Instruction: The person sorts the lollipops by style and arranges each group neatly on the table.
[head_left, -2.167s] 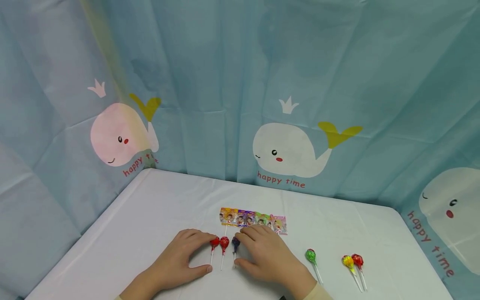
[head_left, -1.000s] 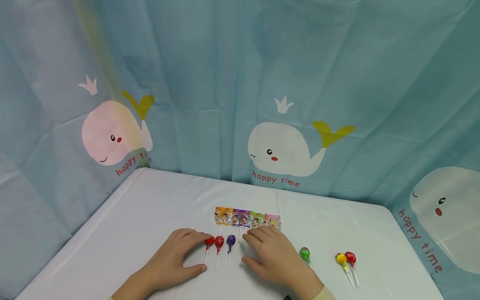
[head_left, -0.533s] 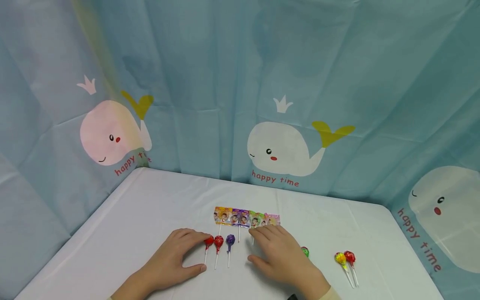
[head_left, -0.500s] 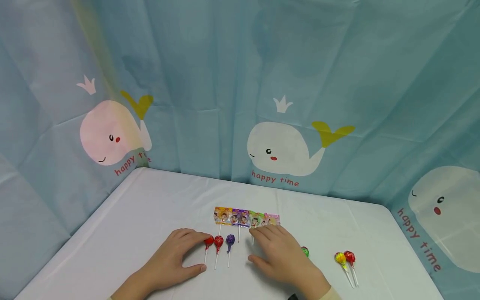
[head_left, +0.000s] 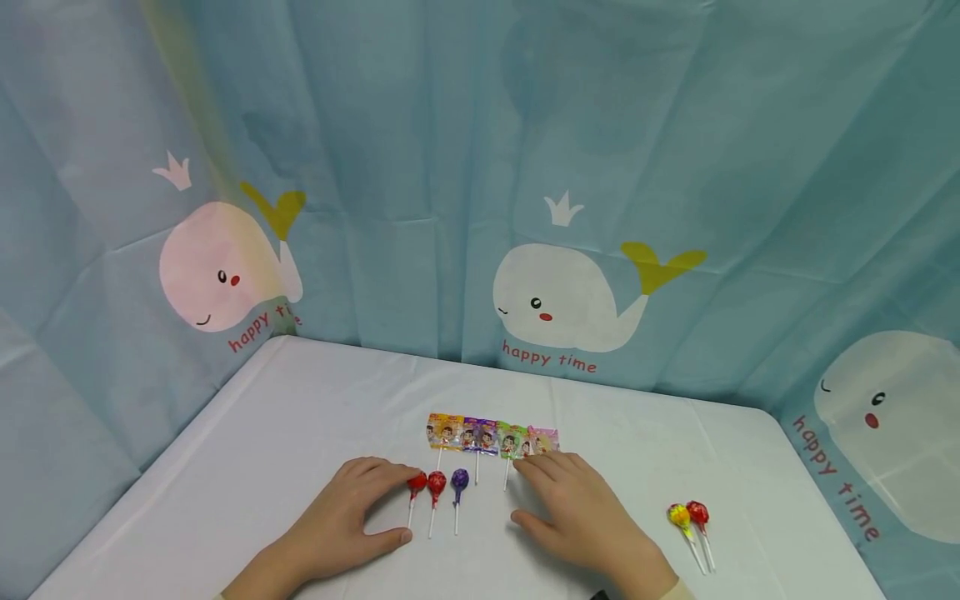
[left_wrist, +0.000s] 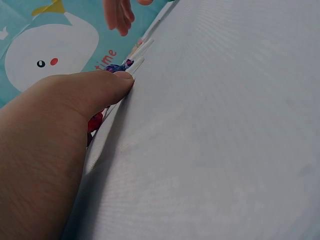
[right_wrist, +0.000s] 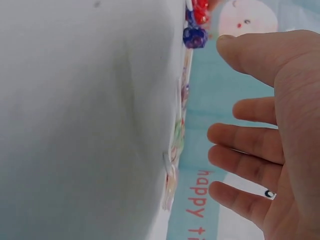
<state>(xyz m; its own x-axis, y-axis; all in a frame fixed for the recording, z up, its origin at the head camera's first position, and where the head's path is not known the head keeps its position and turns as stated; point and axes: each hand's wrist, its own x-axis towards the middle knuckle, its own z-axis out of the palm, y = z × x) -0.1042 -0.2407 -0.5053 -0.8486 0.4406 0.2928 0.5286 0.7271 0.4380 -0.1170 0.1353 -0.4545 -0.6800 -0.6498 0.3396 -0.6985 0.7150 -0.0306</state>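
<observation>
So the right hand (head_left: 581,517) has just let go of the purple lollipop (head_left: 461,479) and slid off to the right of it. A couple of seconds back its thumb and forefinger were on that purple one; now it's lying by itself on the white worktop (head_left: 322,400), stick toward the person. Looks like that one's set down for now, third in a row with the two reds, though that's a guess from how they lie.

Right fingers are spread wide with nothing in them; the right wrist view shows the thumb well apart from the rest. The left hand (head_left: 345,521) hasn't really budged. It's to the left of the purple lollipop, thumb and forefinger wide apart, forefinger tip seemingly touching the head of the outer red lollipop (head_left: 416,482), thumb by the stick end. Can't tell if there's any real pressure. The inner red lollipop (head_left: 437,482) sits just left of the purple one.

Behind the purple lollipop there's a line of flat packeted pops: orange packet (head_left: 446,430), purple packet (head_left: 480,435), green packet (head_left: 513,440), pink packet (head_left: 543,437). The green ball lollipop has dropped out of sight, probably behind the right hand. Well right of the purple lollipop: a yellow lollipop (head_left: 679,515) beside another red lollipop (head_left: 697,512).
</observation>
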